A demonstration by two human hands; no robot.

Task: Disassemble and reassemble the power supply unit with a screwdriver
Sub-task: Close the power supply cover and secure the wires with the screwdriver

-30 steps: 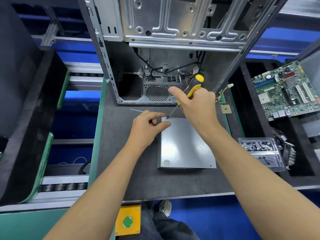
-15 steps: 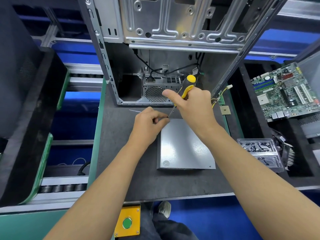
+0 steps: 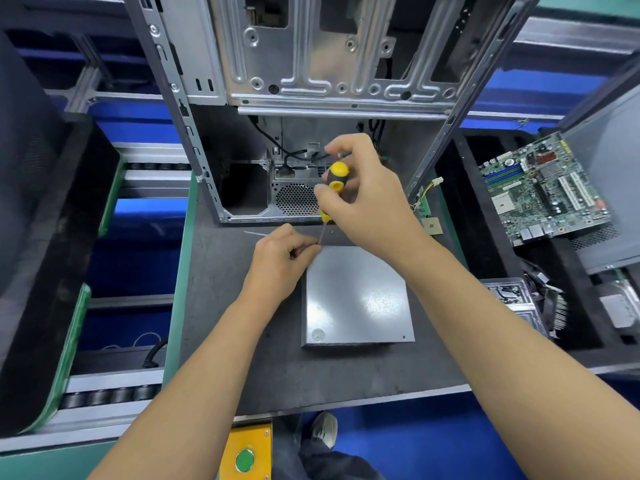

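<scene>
A grey metal power supply unit (image 3: 356,299) lies flat on the dark work mat. My right hand (image 3: 367,195) grips the yellow and black screwdriver (image 3: 334,183) by its handle, nearly upright, with the shaft running down to the unit's far left corner. My left hand (image 3: 282,259) sits at that same corner, its fingertips pinched around the lower end of the shaft. The tip itself is hidden behind those fingers.
An open computer case (image 3: 311,98) stands behind the unit with cables and a fan grille inside. A motherboard (image 3: 543,188) lies at the right, with a clear plastic tray (image 3: 512,296) of parts nearer me. A yellow box with a green button (image 3: 246,459) sits below the mat edge.
The screwdriver has swung from a slant to nearly upright as my right hand rose and shifted its grip on the handle. My left hand stayed at the unit's corner.
</scene>
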